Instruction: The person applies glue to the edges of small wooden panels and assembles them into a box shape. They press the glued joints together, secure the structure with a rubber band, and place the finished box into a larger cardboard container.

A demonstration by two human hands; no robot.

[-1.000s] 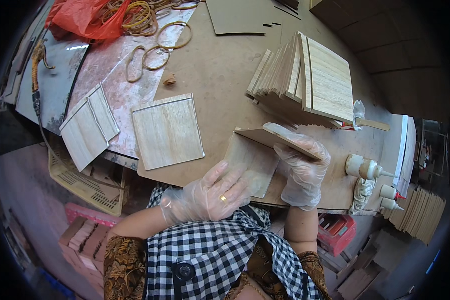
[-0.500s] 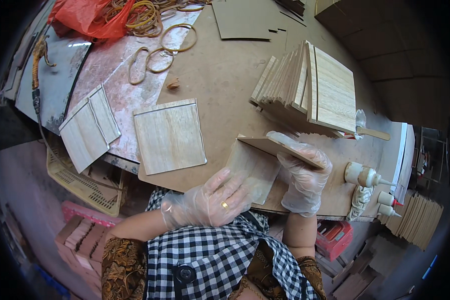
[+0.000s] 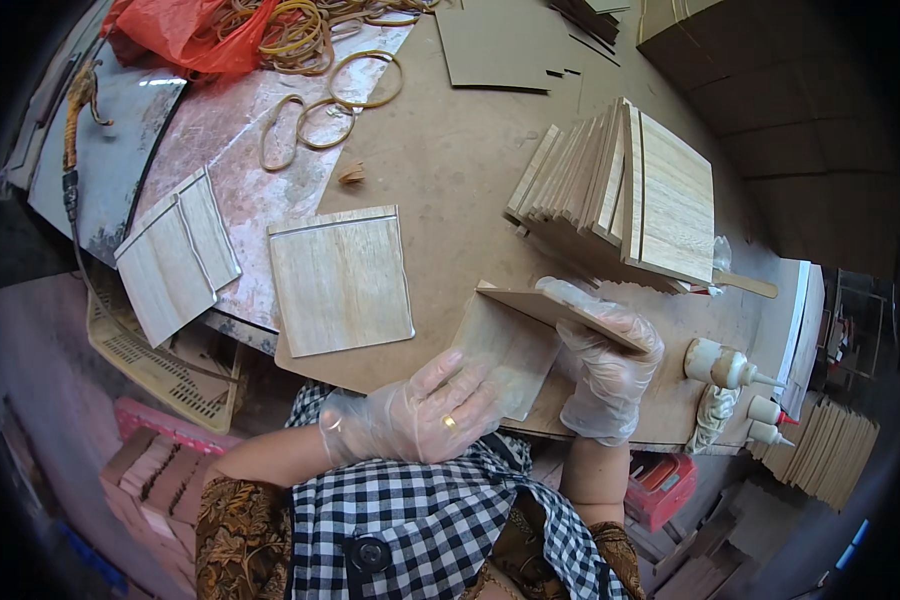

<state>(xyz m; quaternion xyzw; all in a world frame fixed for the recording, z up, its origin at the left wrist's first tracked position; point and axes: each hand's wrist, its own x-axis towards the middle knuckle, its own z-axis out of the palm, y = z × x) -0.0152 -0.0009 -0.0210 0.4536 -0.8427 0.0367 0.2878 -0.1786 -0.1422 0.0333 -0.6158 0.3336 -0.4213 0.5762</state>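
Two thin wooden panels meet at an angle at the table's near edge: a pale panel (image 3: pixel 510 355) lies below, and a browner panel (image 3: pixel 560 312) stands tilted over it. My right hand (image 3: pixel 610 365), in a clear plastic glove, is closed round the right end of the tilted panel. My left hand (image 3: pixel 435 408), also gloved and wearing a ring, has its fingers bent over the near left side of the pale panel; its thumb is hidden. To the left lie a square grooved panel (image 3: pixel 340 280) and a pair of overlapping grooved panels (image 3: pixel 178 255).
A leaning stack of grooved panels (image 3: pixel 670 195) stands at the right. Near it are a glue bottle (image 3: pixel 715 362), two smaller bottles (image 3: pixel 767 410) and a wooden stick (image 3: pixel 745 285). Rubber bands (image 3: pixel 365 80), a red plastic bag (image 3: pixel 185 35) and brown boards (image 3: pixel 495 45) lie at the back.
The whole view has shifted slightly, so the table things sit a little lower. Both hands keep their places on the two panels.
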